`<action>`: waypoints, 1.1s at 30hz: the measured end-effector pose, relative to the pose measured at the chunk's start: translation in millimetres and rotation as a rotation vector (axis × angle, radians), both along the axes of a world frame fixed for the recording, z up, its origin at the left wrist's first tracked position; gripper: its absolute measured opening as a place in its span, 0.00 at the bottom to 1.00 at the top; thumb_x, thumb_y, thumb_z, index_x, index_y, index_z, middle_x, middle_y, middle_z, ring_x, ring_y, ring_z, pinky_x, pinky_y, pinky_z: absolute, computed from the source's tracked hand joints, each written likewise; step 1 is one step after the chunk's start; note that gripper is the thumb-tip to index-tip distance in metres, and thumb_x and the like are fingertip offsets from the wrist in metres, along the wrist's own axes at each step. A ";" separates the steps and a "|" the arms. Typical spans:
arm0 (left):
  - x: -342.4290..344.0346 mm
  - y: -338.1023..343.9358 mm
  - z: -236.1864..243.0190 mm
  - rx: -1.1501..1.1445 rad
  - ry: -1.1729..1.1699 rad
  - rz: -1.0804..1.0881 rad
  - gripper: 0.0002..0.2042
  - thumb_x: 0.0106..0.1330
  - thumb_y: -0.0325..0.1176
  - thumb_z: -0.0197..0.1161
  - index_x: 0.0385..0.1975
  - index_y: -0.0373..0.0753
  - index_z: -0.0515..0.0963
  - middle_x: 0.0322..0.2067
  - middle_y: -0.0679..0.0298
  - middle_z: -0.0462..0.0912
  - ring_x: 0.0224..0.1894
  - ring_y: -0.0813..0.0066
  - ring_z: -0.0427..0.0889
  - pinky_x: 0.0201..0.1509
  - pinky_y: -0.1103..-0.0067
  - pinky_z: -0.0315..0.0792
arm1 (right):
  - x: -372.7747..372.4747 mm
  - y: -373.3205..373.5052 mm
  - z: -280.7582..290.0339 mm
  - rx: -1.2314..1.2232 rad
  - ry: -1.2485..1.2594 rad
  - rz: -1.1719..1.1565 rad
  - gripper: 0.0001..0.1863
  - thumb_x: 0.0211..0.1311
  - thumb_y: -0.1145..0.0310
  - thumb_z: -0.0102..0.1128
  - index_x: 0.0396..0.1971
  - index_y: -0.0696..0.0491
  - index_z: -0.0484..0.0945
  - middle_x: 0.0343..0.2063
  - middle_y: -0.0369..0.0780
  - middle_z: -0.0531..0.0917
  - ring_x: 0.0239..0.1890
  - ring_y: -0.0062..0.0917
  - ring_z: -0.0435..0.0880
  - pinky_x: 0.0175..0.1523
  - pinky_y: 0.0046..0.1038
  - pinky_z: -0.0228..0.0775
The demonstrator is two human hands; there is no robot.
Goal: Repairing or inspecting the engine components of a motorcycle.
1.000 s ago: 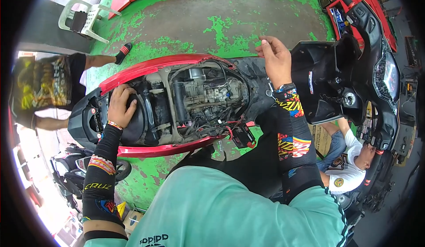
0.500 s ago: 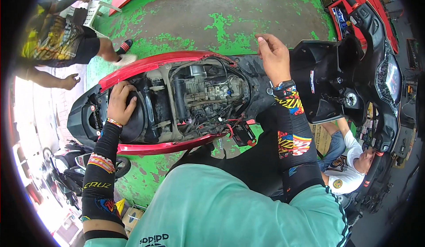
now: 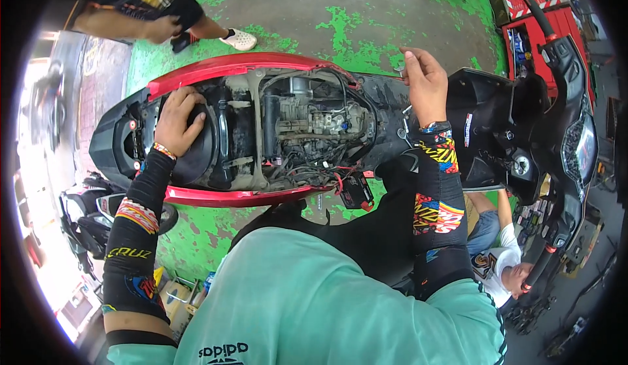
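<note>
A red and black scooter [image 3: 229, 61] stretches across in front of me, its seat off and its engine [image 3: 327, 120] exposed. My left hand [image 3: 178, 120] lies on the round black part [image 3: 208, 148] near the tail, fingers resting and thumb apart. Over the dark footboard [image 3: 386, 106], my right hand [image 3: 426, 87] is raised with thumb and fingers drawn together. Something small and silvery shows by its fingertips, too small to name. A thin metal piece [image 3: 403, 131] is beside my right wrist; whether the hand holds it I cannot tell. A black battery [image 3: 355, 190] hangs on wires at the near side.
The handlebar [image 3: 556, 136] rises at the right. A person [image 3: 500, 260] sits low beyond my right arm, and another person [image 3: 150, 12] stands at the far left. A second motorcycle [image 3: 98, 218] is at the left. A red cabinet [image 3: 556, 31] stands far right.
The scooter sits slightly higher in view. My left hand stays on the round part; my right hand remains raised with its fingers together. The standing person has moved rightward and farther up.
</note>
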State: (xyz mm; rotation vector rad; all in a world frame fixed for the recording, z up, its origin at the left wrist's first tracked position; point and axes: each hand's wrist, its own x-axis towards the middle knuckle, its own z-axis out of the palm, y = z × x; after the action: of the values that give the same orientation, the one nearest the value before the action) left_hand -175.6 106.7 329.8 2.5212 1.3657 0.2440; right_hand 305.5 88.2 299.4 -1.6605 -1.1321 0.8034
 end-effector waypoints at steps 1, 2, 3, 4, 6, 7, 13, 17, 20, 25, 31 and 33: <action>-0.3 0.2 0.3 0.001 -0.001 -0.006 0.15 0.59 0.34 0.61 0.45 0.37 0.75 0.49 0.51 0.74 0.56 0.48 0.72 0.63 0.63 0.65 | -0.1 -0.2 -0.7 -0.017 0.010 -0.004 0.13 0.71 0.65 0.59 0.44 0.59 0.83 0.26 0.33 0.82 0.28 0.14 0.74 0.35 0.21 0.69; -0.5 0.6 0.7 -0.001 0.002 -0.008 0.14 0.59 0.34 0.61 0.44 0.37 0.75 0.48 0.52 0.74 0.55 0.49 0.72 0.63 0.63 0.65 | -1.1 -0.4 -1.1 -0.010 -0.030 -0.011 0.14 0.71 0.64 0.59 0.44 0.59 0.83 0.25 0.33 0.81 0.27 0.13 0.74 0.34 0.20 0.68; 0.9 1.5 0.4 -0.006 0.001 -0.003 0.14 0.59 0.34 0.61 0.44 0.37 0.75 0.48 0.52 0.74 0.55 0.49 0.72 0.63 0.63 0.65 | -0.4 -0.1 -1.4 -0.010 -0.030 -0.002 0.14 0.71 0.64 0.59 0.44 0.59 0.83 0.25 0.33 0.81 0.27 0.13 0.74 0.34 0.20 0.68; 0.4 1.3 0.7 0.001 0.001 -0.013 0.14 0.59 0.34 0.61 0.44 0.37 0.75 0.48 0.53 0.74 0.55 0.50 0.72 0.63 0.63 0.65 | -1.2 -0.5 -1.3 -0.012 -0.038 -0.003 0.14 0.71 0.64 0.59 0.44 0.59 0.83 0.25 0.33 0.81 0.27 0.13 0.74 0.33 0.20 0.68; -0.2 1.8 1.6 -0.013 0.002 -0.020 0.14 0.59 0.34 0.61 0.43 0.37 0.75 0.48 0.54 0.74 0.56 0.51 0.72 0.63 0.63 0.65 | -2.1 0.0 -1.6 -0.012 -0.046 0.001 0.14 0.71 0.63 0.59 0.44 0.60 0.83 0.25 0.33 0.81 0.26 0.13 0.74 0.32 0.20 0.67; -0.6 1.4 1.6 -0.013 0.001 -0.014 0.14 0.59 0.34 0.61 0.43 0.37 0.75 0.48 0.54 0.74 0.56 0.51 0.72 0.63 0.63 0.65 | -2.8 0.1 -1.7 -0.020 -0.029 -0.002 0.15 0.71 0.63 0.60 0.44 0.60 0.83 0.24 0.33 0.81 0.26 0.13 0.74 0.31 0.20 0.67; -1.1 0.6 0.1 0.013 0.000 -0.010 0.14 0.59 0.34 0.61 0.43 0.38 0.75 0.48 0.54 0.74 0.56 0.51 0.72 0.63 0.63 0.65 | -4.1 -0.2 -2.2 -0.032 0.001 0.006 0.15 0.71 0.62 0.60 0.44 0.60 0.83 0.24 0.32 0.80 0.24 0.12 0.73 0.29 0.20 0.66; -1.7 1.0 1.0 0.001 -0.003 -0.021 0.14 0.59 0.34 0.61 0.43 0.38 0.75 0.49 0.54 0.74 0.56 0.51 0.72 0.63 0.63 0.65 | -5.0 -0.6 -1.9 -0.020 0.026 0.001 0.15 0.71 0.62 0.59 0.44 0.59 0.84 0.24 0.31 0.80 0.24 0.12 0.73 0.29 0.19 0.66; -1.7 1.0 2.1 -0.011 -0.001 -0.023 0.14 0.59 0.34 0.61 0.44 0.37 0.75 0.49 0.53 0.74 0.56 0.49 0.72 0.63 0.63 0.65 | -4.6 -0.5 -1.1 -0.018 0.017 0.007 0.15 0.71 0.62 0.59 0.44 0.59 0.84 0.23 0.31 0.79 0.24 0.12 0.73 0.29 0.19 0.66; -1.6 1.0 2.0 -0.011 -0.006 -0.020 0.14 0.59 0.33 0.60 0.44 0.36 0.75 0.48 0.52 0.74 0.56 0.48 0.72 0.64 0.63 0.64 | -4.6 -0.5 -0.7 -0.038 0.002 0.012 0.15 0.71 0.62 0.59 0.44 0.59 0.84 0.23 0.31 0.79 0.24 0.12 0.72 0.29 0.19 0.65; -3.0 2.0 0.2 0.006 0.005 -0.032 0.14 0.59 0.34 0.61 0.44 0.38 0.75 0.48 0.54 0.74 0.55 0.51 0.72 0.62 0.64 0.66 | -5.0 -0.5 -0.2 -0.038 0.000 0.013 0.14 0.71 0.63 0.59 0.44 0.59 0.84 0.23 0.31 0.79 0.24 0.12 0.72 0.30 0.19 0.65; -3.3 2.1 -0.1 0.011 0.006 -0.034 0.14 0.59 0.34 0.61 0.44 0.39 0.75 0.48 0.55 0.74 0.55 0.51 0.73 0.62 0.63 0.66 | -4.7 -0.4 -0.2 -0.041 0.002 0.015 0.14 0.71 0.63 0.59 0.44 0.59 0.84 0.23 0.31 0.79 0.24 0.12 0.72 0.30 0.19 0.65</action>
State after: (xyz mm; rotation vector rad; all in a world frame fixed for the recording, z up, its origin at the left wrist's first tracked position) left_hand -178.9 108.7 329.7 2.5536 1.3263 0.2375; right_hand 300.8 87.8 299.2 -1.6869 -1.1346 0.8429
